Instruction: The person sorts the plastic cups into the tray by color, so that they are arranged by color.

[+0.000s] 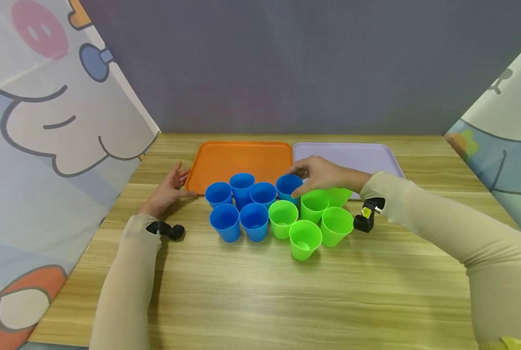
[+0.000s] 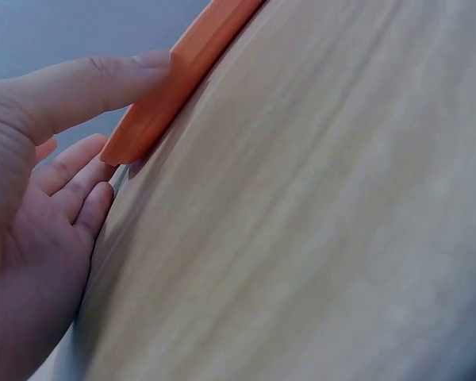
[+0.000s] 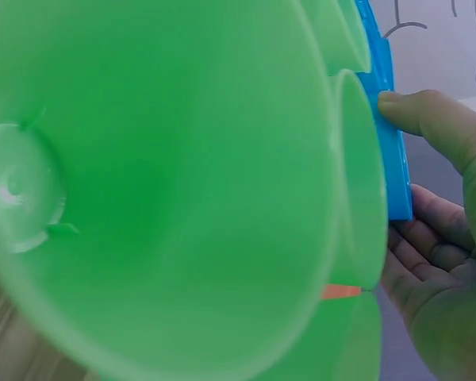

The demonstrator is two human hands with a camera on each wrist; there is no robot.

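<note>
My right hand [image 1: 323, 174] grips the rear right blue cup [image 1: 288, 187] by its rim. In the right wrist view, the thumb [image 3: 408, 111] lies on the near side of that blue cup, with the fingers behind it. A big green cup [image 3: 159, 182] fills much of that view and hides part of the blue one. At the left, my left hand [image 1: 168, 190] touches the near left corner of the orange tray [image 1: 243, 160]. Its thumb [image 2: 103, 83] rests on the tray's edge, the other fingers spread loosely beside the corner.
Several blue cups [image 1: 224, 221] stand upright in a cluster left of centre. Several green cups [image 1: 305, 239] crowd against them on the right. A pale purple tray [image 1: 356, 158] lies beside the orange one, near the grey back wall [image 1: 295, 68]. Bare wooden tabletop [image 1: 260, 296] extends in front.
</note>
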